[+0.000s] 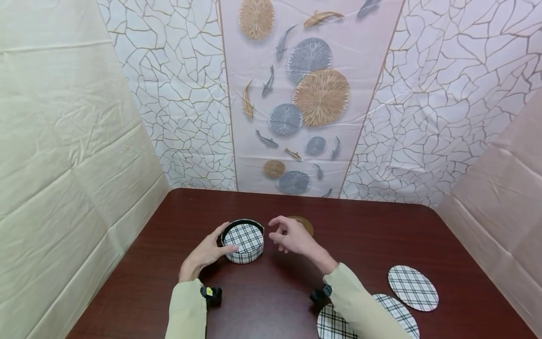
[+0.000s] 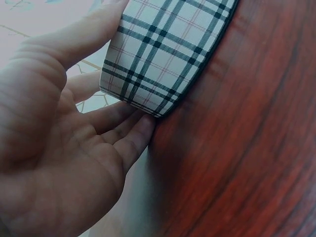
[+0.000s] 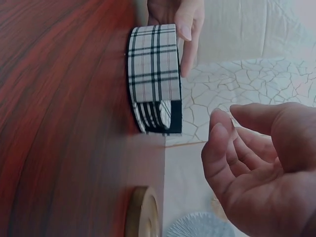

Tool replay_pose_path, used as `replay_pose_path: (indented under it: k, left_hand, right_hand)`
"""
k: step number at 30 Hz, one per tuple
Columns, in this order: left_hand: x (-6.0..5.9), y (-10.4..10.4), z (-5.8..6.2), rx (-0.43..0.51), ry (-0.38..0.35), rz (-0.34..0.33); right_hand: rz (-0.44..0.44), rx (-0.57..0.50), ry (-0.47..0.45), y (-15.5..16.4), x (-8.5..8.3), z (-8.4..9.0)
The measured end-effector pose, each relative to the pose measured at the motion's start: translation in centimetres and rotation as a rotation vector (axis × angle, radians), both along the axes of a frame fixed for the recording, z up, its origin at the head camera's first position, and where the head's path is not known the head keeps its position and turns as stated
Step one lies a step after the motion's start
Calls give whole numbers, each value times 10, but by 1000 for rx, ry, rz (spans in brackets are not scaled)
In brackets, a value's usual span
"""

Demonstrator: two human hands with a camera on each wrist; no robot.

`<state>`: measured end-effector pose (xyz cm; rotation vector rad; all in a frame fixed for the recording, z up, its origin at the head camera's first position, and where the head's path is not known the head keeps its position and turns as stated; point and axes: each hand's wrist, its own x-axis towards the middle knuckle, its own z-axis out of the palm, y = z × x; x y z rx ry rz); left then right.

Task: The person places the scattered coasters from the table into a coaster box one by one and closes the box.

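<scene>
To the left of the right hand (image 1: 293,237), a gap of bare table (image 1: 271,287) separates it from the round plaid box (image 1: 245,257). The left hand (image 1: 208,252) blocks the box's left side, its thumb reaching over the rim. Just beyond the right hand, a low round dish (image 1: 306,225) stands in the way. Nearer than both hands, there is room between the sleeves; flat plaid discs (image 1: 413,288) lie right and behind the right hand.

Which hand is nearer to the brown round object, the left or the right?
Right. The right hand is close to the brown round object, apart but hiding part of it in the head view; the left hand is farther left, holding the checked round box.
</scene>
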<state>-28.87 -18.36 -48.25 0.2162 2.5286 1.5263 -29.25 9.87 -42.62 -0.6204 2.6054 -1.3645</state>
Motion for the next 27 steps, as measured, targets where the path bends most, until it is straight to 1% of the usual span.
replay_pose_path:
  k: [3,8,14,21,27]
  left_hand:
    - [1,-1,0,7,-10,5]
    - [1,-2,0,3,-6,5]
    - [-1,-1,0,3,1,3]
    - [-2,-1,0,9,-5,10]
    - [0,1,0,12,-6,20]
  right_hand:
    - [15,23,14,8,5,2]
    - [75,42,33,20,13,5]
    - [130,67,30,35,31,6]
    - [129,97,4,55,47,-4]
    - [126,131,38,78,59,-7]
